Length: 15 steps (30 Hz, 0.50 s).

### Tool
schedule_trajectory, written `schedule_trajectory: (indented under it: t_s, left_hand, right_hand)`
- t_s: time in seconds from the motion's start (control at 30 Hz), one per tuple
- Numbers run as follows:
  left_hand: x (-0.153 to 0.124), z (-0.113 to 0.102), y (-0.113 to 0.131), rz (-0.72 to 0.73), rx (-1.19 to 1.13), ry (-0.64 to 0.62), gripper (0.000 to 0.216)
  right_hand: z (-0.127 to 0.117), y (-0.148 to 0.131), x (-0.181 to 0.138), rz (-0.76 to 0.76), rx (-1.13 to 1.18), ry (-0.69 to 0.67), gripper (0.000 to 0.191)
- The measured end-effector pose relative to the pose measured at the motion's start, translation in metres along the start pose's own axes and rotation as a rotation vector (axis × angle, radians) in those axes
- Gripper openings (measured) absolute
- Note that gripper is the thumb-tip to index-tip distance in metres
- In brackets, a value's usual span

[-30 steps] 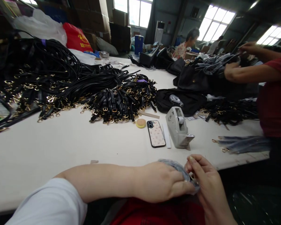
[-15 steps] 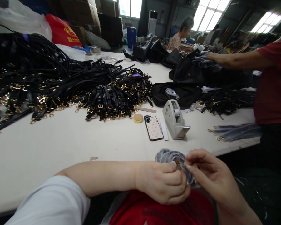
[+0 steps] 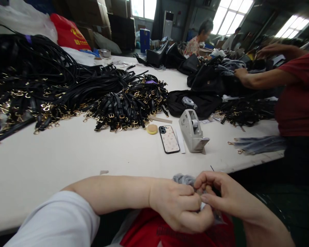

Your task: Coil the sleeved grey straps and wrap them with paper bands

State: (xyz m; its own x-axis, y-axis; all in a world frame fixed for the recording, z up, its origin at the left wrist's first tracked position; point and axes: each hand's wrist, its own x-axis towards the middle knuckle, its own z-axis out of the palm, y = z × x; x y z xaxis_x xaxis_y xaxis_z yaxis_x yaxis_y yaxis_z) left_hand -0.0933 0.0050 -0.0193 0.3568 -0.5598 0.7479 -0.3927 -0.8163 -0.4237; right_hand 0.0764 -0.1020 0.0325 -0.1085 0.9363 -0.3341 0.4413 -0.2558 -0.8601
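Grey strap [image 3: 183, 179], bunched small, pinched between both hands at the near edge of the counter [image 3: 67, 157], just above a red lap. Left hand [image 3: 181, 206] curled into a loose fist, thumb and forefinger pressed on the grey material. Right hand [image 3: 222, 195] meeting it fingertip to fingertip, fingers bent and closed on the same bundle; most of the strap hidden behind the knuckles.

Further out on the white counter: phone [image 3: 169, 139] lying face down in a pale patterned case, tape dispenser [image 3: 193, 131] just beside it to the right, a white strip between the two. Small round yellow disc [image 3: 152, 129] touching nothing, just left of the phone's top end.

Behind those, heap of black straps [image 3: 128, 103] with gold buckles, spreading left into a larger tangle of long black straps. Black bag [image 3: 195, 103] lying flat behind the dispenser. More grey straps [image 3: 257, 144] with gold clips near the right edge.

At right, person in a red shirt [image 3: 298, 99], both arms reaching over dark bags. Far back, another person seated near bright windows.
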Motion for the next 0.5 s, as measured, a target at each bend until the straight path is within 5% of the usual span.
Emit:
schedule_trajectory:
  t_s: [0.07, 0.17, 0.23, 0.33, 0.5]
  left_hand:
    - [0.000, 0.003, 0.002, -0.247, -0.206, -0.145, 0.015]
    - [0.002, 0.001, -0.001, -0.756, -0.444, -0.332, 0.026]
    - [0.003, -0.003, -0.004, -0.963, -0.476, -0.384, 0.037]
    - [0.005, -0.012, -0.009, -1.048, -0.507, -0.504, 0.036]
    - [0.002, -0.017, -0.012, -0.810, -0.443, -0.544, 0.024]
  right_hand:
    - [0.002, 0.006, 0.000, 0.011, 0.047, 0.069, 0.012]
    - [0.010, 0.016, 0.000, -0.021, 0.031, 0.349, 0.019]
    - [0.016, 0.020, 0.000, -0.062, -0.056, 0.515, 0.022]
    - [0.020, 0.023, 0.001, -0.143, -0.198, 0.639, 0.016]
    - [0.017, 0.029, 0.005, -0.154, -0.215, 0.685, 0.014]
